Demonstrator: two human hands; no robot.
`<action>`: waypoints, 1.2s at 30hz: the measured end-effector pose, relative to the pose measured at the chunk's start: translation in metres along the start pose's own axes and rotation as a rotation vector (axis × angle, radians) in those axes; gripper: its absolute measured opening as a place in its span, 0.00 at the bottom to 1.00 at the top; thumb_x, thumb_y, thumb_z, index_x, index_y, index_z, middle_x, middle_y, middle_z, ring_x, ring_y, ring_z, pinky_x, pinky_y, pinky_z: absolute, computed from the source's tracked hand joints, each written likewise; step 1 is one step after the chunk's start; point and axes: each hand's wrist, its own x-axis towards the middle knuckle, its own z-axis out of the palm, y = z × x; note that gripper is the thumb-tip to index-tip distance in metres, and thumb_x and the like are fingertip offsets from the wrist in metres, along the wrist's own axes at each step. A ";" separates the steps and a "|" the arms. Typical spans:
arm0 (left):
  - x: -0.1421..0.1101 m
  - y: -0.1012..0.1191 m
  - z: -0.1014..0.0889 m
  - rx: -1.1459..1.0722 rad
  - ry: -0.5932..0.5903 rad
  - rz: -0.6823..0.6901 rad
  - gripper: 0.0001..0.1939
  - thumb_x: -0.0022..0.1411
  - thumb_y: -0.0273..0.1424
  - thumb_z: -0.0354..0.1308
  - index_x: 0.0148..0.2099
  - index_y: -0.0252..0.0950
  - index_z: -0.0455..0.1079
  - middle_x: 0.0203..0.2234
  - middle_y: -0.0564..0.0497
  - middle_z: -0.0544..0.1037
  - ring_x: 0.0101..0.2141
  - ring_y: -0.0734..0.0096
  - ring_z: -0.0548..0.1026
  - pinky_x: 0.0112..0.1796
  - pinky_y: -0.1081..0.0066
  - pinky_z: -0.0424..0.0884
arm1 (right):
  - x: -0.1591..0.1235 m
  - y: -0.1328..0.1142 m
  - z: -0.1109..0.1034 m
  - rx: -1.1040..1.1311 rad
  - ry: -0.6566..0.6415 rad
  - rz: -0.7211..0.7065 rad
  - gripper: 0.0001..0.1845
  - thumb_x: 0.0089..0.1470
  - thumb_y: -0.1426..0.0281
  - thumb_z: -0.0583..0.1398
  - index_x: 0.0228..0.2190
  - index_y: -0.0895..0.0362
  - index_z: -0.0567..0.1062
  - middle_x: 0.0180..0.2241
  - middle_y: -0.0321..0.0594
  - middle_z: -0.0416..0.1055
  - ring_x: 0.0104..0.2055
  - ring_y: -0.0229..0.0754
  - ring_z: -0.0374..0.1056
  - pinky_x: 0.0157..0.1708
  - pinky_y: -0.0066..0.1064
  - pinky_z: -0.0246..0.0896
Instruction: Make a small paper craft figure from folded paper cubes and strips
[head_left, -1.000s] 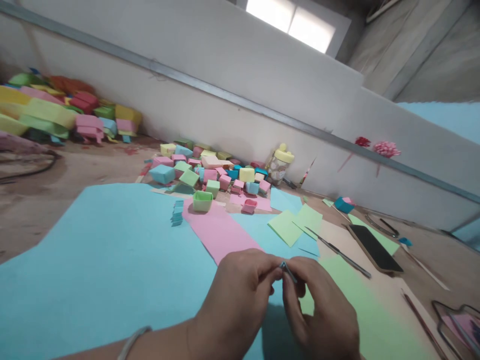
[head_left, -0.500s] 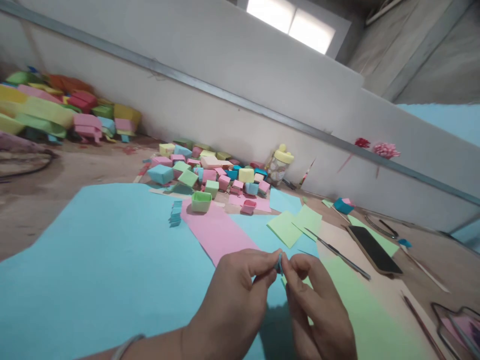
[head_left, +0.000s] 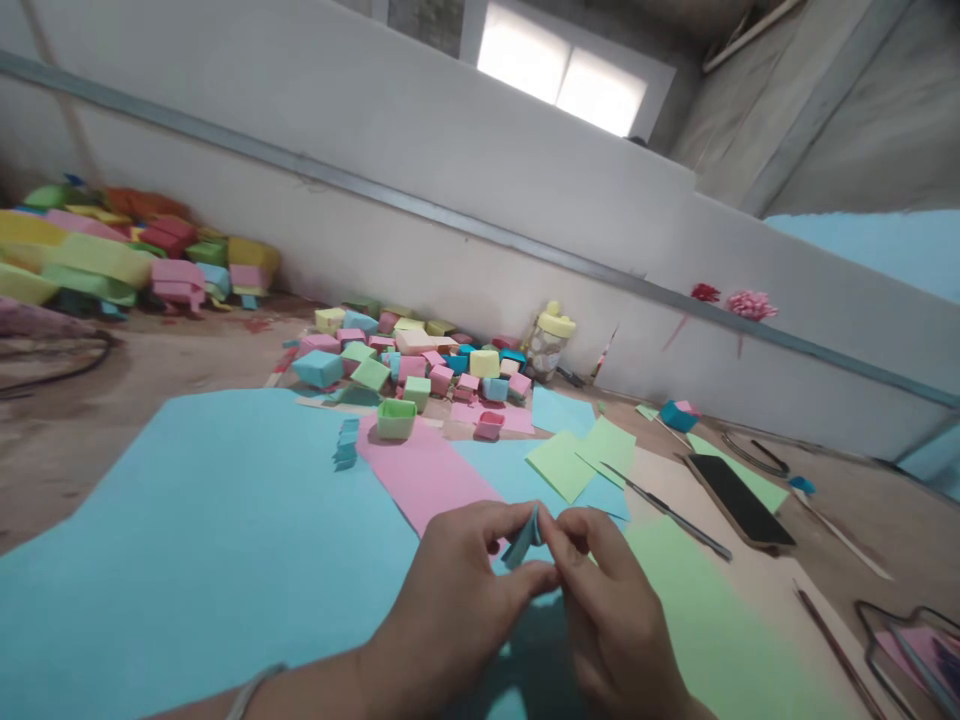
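A small folded piece of blue paper [head_left: 523, 542] is between my two hands, above the large blue sheet [head_left: 225, 520]. My left hand [head_left: 469, 585] grips it from the left, forefinger at its top and thumb beneath. On its right edge, the thumb and forefinger of my right hand [head_left: 607, 590] pinch it. Part of the paper is hidden by the fingers. Beyond my hands lies a pink strip [head_left: 420, 475], with an open green paper box [head_left: 396, 419] on its far end. Small folded blue pieces [head_left: 346, 444] lie left of that strip.
Several small paper boxes [head_left: 412, 370] are heaped near the wall, beside a yellow-lidded jar [head_left: 550, 342]. On the right lie green sheets [head_left: 690, 600], scissors [head_left: 667, 510], a phone [head_left: 739, 500] and a pencil [head_left: 836, 635]. Larger paper shapes [head_left: 176, 280] are piled far left.
The folded blue paper now shows more between my hands. My left thumb has moved down, apart from the forefinger. The whole view has shifted slightly.
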 end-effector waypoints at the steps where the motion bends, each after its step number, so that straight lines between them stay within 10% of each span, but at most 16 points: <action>1: 0.001 -0.001 0.000 0.003 -0.005 -0.010 0.05 0.52 0.27 0.56 0.32 0.38 0.72 0.26 0.57 0.76 0.30 0.71 0.70 0.32 0.73 0.64 | 0.001 0.000 -0.002 -0.019 -0.004 -0.063 0.14 0.60 0.72 0.47 0.29 0.55 0.71 0.22 0.36 0.60 0.20 0.36 0.60 0.16 0.25 0.58; 9: 0.001 -0.010 0.002 0.071 -0.030 0.069 0.16 0.59 0.27 0.48 0.48 0.39 0.69 0.33 0.50 0.78 0.34 0.68 0.74 0.38 0.70 0.67 | 0.018 0.000 -0.039 -0.199 -0.310 -0.205 0.11 0.52 0.79 0.55 0.39 0.58 0.71 0.32 0.41 0.67 0.33 0.38 0.65 0.31 0.28 0.63; 15: -0.003 -0.018 0.004 0.276 -0.078 0.218 0.26 0.58 0.24 0.47 0.59 0.40 0.52 0.35 0.50 0.78 0.35 0.63 0.73 0.35 0.66 0.66 | 0.023 -0.006 -0.041 -0.075 -0.456 0.021 0.03 0.52 0.75 0.57 0.31 0.56 0.70 0.27 0.36 0.68 0.27 0.36 0.64 0.27 0.27 0.61; 20: -0.001 -0.014 0.003 0.152 -0.171 0.246 0.19 0.58 0.24 0.50 0.51 0.43 0.60 0.29 0.56 0.78 0.30 0.70 0.74 0.32 0.73 0.66 | 0.023 -0.008 -0.047 -0.001 -0.504 0.111 0.06 0.50 0.77 0.57 0.23 0.56 0.70 0.23 0.35 0.67 0.26 0.36 0.64 0.26 0.27 0.58; 29: 0.004 -0.012 -0.003 -0.014 0.027 0.218 0.06 0.56 0.24 0.54 0.33 0.38 0.70 0.26 0.56 0.76 0.27 0.75 0.71 0.30 0.75 0.66 | 0.025 -0.001 -0.044 0.177 -0.330 0.141 0.06 0.47 0.75 0.63 0.29 0.53 0.77 0.27 0.36 0.71 0.30 0.38 0.68 0.30 0.29 0.62; 36: 0.006 -0.014 -0.004 0.061 0.103 0.339 0.06 0.57 0.23 0.52 0.31 0.36 0.69 0.25 0.53 0.73 0.27 0.74 0.69 0.28 0.74 0.66 | 0.028 -0.010 -0.043 0.225 -0.474 0.535 0.08 0.51 0.68 0.59 0.24 0.56 0.78 0.23 0.36 0.72 0.27 0.35 0.67 0.28 0.25 0.62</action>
